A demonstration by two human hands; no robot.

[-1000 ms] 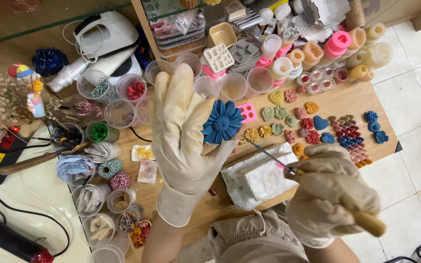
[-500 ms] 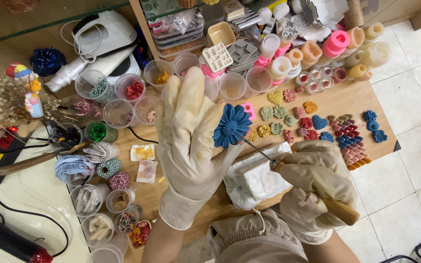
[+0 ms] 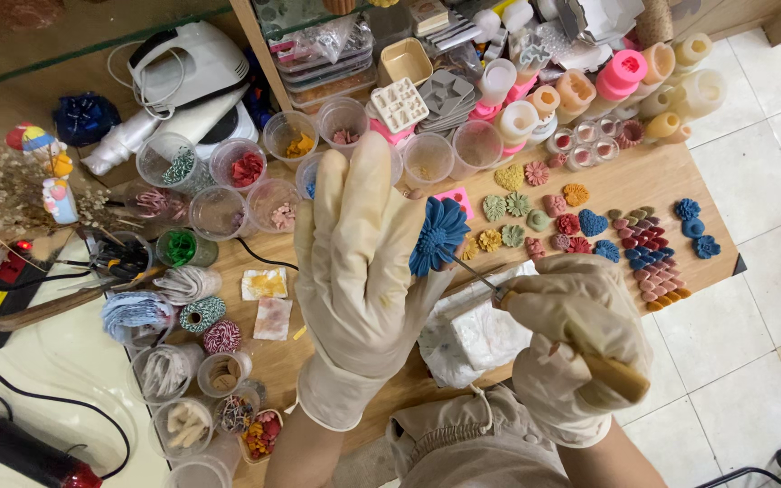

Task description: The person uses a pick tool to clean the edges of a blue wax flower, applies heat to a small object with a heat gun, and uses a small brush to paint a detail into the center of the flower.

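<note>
Holding a blue flower (image 3: 437, 237) upright by its edge, the gloved left hand (image 3: 363, 271) has its fingers stretched almost straight, with only the thumb side pinching the flower above the wooden table (image 3: 653, 185). Just to the right of the flower, the gloved right hand (image 3: 580, 339) is closed in a fist around a wooden-handled tool (image 3: 544, 321), whose thin metal tip touches the flower's lower edge. Beyond the flower lie rows of small coloured shapes (image 3: 648, 258) on the table, clear plastic cups (image 3: 228, 181) stand to its left, and a crumpled white bag (image 3: 472, 330) lies below it.
</note>
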